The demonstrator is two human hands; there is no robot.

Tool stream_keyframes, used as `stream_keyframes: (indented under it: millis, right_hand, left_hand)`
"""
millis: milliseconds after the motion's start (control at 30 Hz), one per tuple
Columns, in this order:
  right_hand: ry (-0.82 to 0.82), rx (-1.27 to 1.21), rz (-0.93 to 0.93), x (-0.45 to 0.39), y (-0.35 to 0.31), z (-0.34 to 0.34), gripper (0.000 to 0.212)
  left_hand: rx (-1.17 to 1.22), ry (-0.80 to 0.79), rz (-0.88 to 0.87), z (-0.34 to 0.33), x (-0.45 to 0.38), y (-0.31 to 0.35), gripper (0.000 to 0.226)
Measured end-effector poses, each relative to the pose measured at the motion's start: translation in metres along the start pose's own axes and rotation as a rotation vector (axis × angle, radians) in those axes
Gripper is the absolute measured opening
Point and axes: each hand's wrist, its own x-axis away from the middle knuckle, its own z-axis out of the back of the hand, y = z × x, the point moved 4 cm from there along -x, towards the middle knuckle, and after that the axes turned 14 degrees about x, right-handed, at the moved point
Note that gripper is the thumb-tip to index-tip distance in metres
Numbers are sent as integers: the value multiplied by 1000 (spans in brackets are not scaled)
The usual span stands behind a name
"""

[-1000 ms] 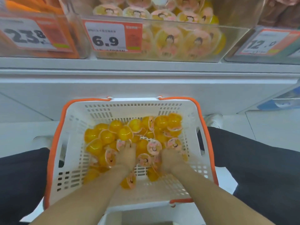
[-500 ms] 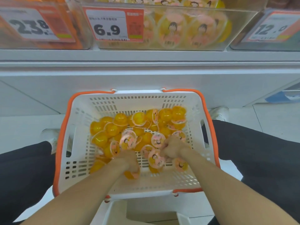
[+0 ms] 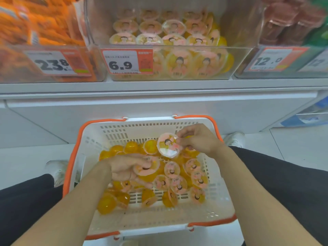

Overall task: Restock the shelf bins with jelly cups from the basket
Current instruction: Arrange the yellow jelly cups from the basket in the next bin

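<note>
A white basket with orange trim sits between my knees and holds several yellow jelly cups with pink cartoon lids. My right hand pinches one jelly cup by its rim, lifted above the pile with the lid facing me. My left hand grips another cup low over the pile. On the shelf above stands a clear bin with a 6.9 price tag, partly filled with the same cups.
A bin of orange packets stands left of the jelly bin, and a bin of dark red packets to its right. A white shelf ledge runs between bins and basket. My legs and shoes flank the basket.
Both hands have come up out of the pile, each with a jelly cup. The right hand rose higher, toward the basket's far side. The view tilted up and shows more of the bin.
</note>
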Motion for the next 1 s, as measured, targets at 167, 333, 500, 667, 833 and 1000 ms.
stream_keyframes:
  millis: [167, 333, 500, 667, 833, 1000]
  right_hand:
    - [20, -160, 105, 14, -36, 18, 8]
    - [78, -344, 156, 28, -70, 31, 7]
    - [266, -297, 294, 41, -105, 44, 7]
    - [492, -79, 417, 55, -148, 32, 32]
    - [336, -403, 448, 47, -191, 27, 29]
    - [371, -503, 340, -6, -231, 58, 28]
  left_hand:
    - [33, -115, -194, -47, 15, 40, 50]
    - [33, -82, -417, -91, 41, 76, 57]
    - [-220, 183, -593, -115, 61, 107, 59]
    - [-209, 219, -631, -127, 101, 138, 62]
    - [-227, 253, -695, -125, 140, 163, 68]
    - [-94, 440, -776, -93, 160, 163, 50]
